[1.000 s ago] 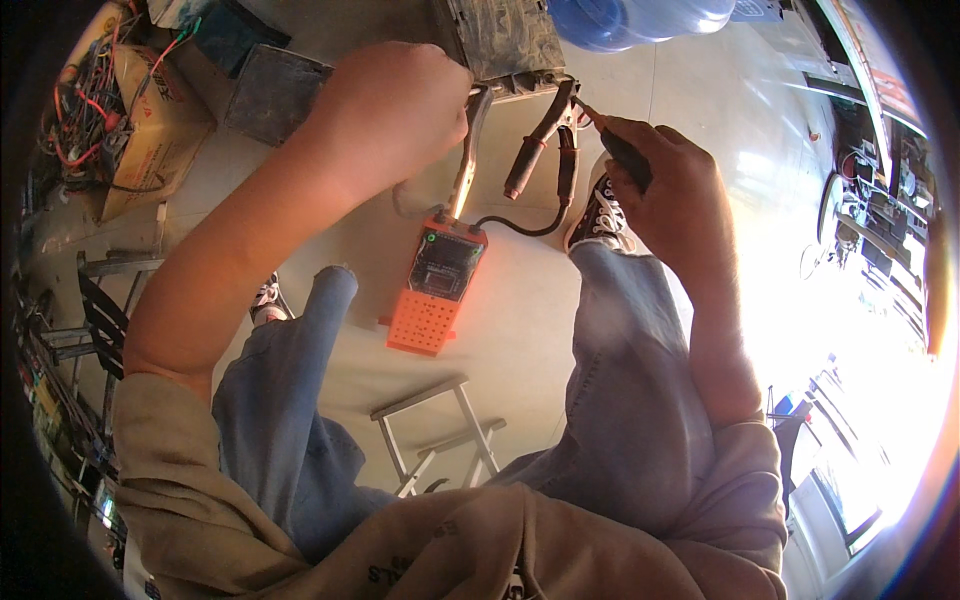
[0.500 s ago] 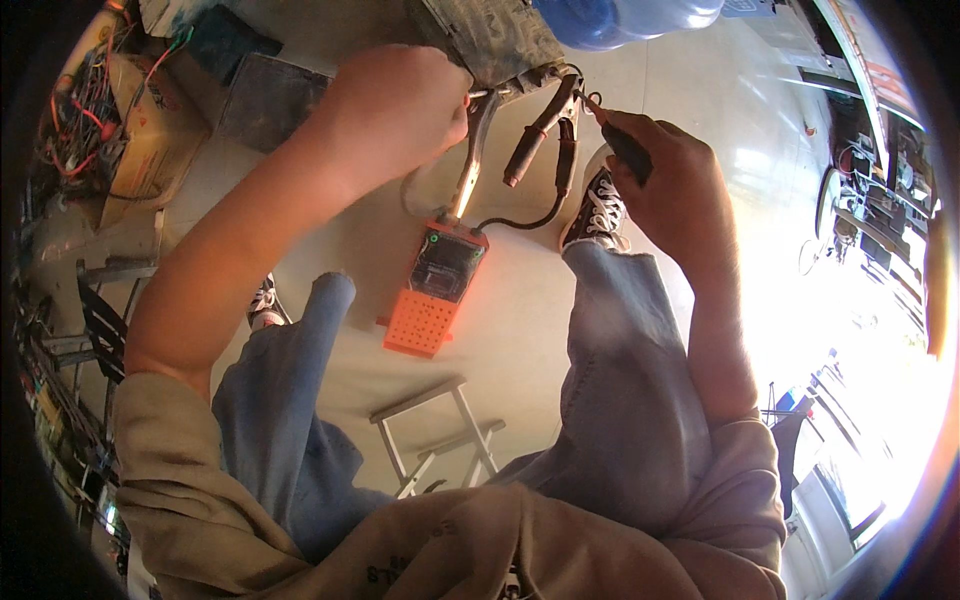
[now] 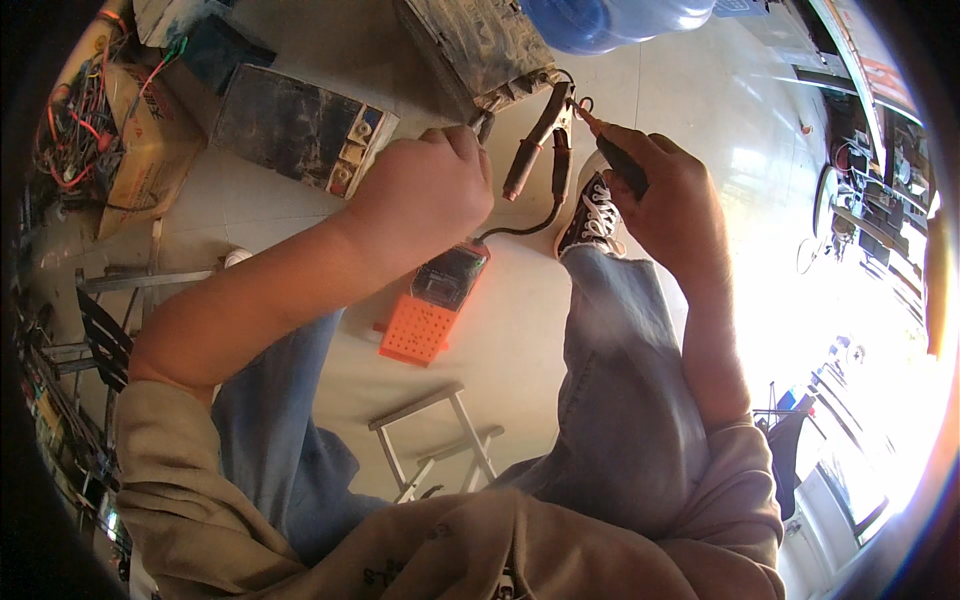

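1. A dark-handled tool (image 3: 624,168) is being gripped in the right hand (image 3: 672,200) at 2 o'clock, its thin front end being pointed toward 11 o'clock.
2. Just beyond that end, at 1 o'clock, a dark clamp (image 3: 540,142) is being seen with its handles spread toward 6 o'clock, beside the dusty battery (image 3: 490,45) at 12 o'clock.
3. The left hand (image 3: 435,190) is being held curled at 11 o'clock; whether anything is being gripped cannot be told.
4. An orange tester (image 3: 415,328) is lying near the middle, slightly toward 9 o'clock, on the floor (image 3: 690,120), and is being joined to the clamp by a black cable (image 3: 525,232).
5. Between 10 and 11 o'clock, a second battery (image 3: 285,125) is lying near a cardboard box (image 3: 140,185).
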Demonstrator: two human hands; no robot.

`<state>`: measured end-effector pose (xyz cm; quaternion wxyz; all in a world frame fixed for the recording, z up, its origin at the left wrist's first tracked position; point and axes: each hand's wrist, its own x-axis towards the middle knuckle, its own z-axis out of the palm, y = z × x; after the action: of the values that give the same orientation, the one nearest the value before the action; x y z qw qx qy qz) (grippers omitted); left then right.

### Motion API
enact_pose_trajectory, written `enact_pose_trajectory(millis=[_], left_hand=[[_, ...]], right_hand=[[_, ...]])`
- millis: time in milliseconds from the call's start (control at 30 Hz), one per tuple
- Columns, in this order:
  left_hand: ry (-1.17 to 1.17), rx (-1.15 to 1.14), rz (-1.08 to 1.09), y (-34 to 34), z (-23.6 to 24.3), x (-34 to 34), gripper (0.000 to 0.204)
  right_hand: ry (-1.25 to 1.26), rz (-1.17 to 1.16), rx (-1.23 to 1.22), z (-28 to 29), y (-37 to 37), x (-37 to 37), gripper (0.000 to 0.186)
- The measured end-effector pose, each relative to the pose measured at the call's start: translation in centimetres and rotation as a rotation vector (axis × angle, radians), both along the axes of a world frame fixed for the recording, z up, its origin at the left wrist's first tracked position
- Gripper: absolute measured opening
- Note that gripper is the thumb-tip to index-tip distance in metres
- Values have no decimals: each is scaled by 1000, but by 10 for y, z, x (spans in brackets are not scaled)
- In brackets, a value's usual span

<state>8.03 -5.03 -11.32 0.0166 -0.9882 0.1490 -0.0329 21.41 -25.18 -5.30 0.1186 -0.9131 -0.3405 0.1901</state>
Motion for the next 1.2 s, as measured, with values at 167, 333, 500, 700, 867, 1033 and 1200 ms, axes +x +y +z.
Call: enact_pose_trajectory(millis=[167,333,500,700,867,1033,1200], left_hand=[[39,64,-38,-7,0,2,28],[90,101,-45,-10,5,1,40],[66,74,-23,-6,0,-1,39],[67,67,-44,-3,2,1,25],[181,128,9,0,4,3,39],[216,104,-4,1,9,4,38],[135,59,16,3,3,4,30]], right_hand=[[13,-1,5,1,-1,1,46],[-1,7,8,-2,-5,1,47],[-107,40,-68,-3,2,-11,43],[-256,172,-127,-7,11,-17,37],[-368,316,-130,-5,21,-19,16],[-415,312,-49,-12,24,-24,10],[-335,294,-8,-8,35,-31,10]])
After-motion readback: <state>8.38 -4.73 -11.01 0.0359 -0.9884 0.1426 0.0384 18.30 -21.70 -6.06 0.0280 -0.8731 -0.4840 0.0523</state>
